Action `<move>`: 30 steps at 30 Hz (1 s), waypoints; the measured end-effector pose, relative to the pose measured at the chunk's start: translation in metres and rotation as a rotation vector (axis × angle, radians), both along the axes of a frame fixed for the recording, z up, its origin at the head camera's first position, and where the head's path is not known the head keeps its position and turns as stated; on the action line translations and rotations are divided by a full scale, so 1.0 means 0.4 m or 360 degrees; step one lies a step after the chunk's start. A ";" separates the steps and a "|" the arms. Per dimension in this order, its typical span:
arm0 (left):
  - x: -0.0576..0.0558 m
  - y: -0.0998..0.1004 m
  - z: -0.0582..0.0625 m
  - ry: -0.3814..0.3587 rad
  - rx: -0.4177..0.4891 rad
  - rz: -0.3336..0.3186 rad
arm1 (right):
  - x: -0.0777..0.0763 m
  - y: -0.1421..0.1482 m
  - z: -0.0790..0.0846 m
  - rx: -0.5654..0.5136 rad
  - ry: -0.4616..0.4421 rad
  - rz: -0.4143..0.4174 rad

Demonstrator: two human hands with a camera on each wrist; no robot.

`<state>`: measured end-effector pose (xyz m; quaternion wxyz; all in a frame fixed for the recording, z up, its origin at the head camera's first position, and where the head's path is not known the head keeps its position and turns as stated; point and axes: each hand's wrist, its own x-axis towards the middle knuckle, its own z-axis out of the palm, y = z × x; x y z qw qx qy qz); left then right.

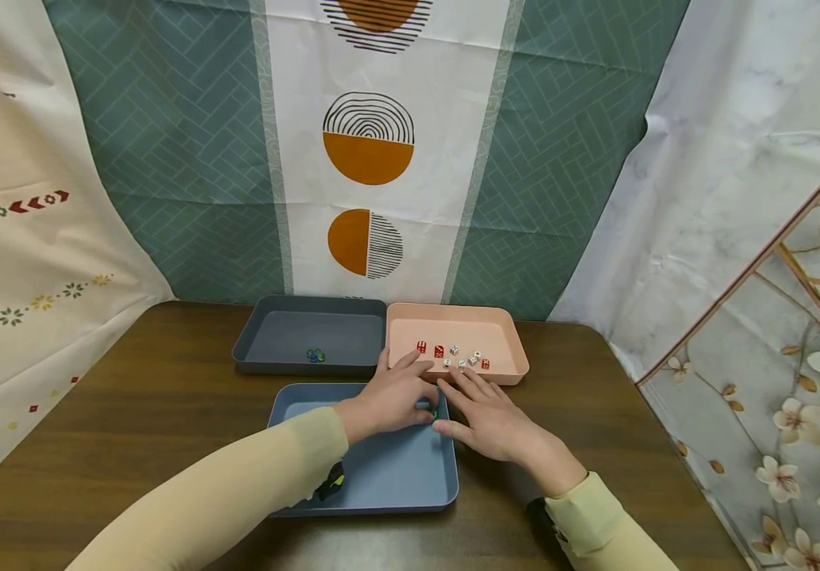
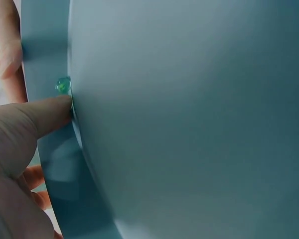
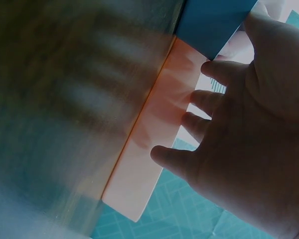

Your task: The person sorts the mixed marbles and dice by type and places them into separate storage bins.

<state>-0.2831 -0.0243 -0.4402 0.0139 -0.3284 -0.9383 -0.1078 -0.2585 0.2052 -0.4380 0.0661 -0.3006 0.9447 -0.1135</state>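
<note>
In the head view my left hand (image 1: 397, 399) reaches over the right side of the blue tray (image 1: 403, 476). Its index finger curves down toward the thumb, with a bit of green between the tips. The left wrist view has a small clear green bead (image 2: 63, 85) at the foot of the tray wall, right beside the left thumb. The left index fingertip is hidden there, so a pinch cannot be confirmed. My right hand (image 1: 490, 416) hovers by the tray's upper right corner, fingers spread and holding nothing. Its fingertips are near the pink tray (image 1: 517, 366).
The pink tray contains several red dice (image 1: 439, 351) and white dice (image 1: 473, 359). Left of it stands a dark grey tray (image 1: 310, 331) with a few green and blue beads (image 1: 316, 356). All trays sit on a brown wooden table (image 1: 139, 412) with curtains behind.
</note>
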 end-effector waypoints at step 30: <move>-0.005 0.001 -0.014 0.0016 0.0013 -0.0006 | 0.000 0.004 -0.005 -0.0035 0.0002 0.0019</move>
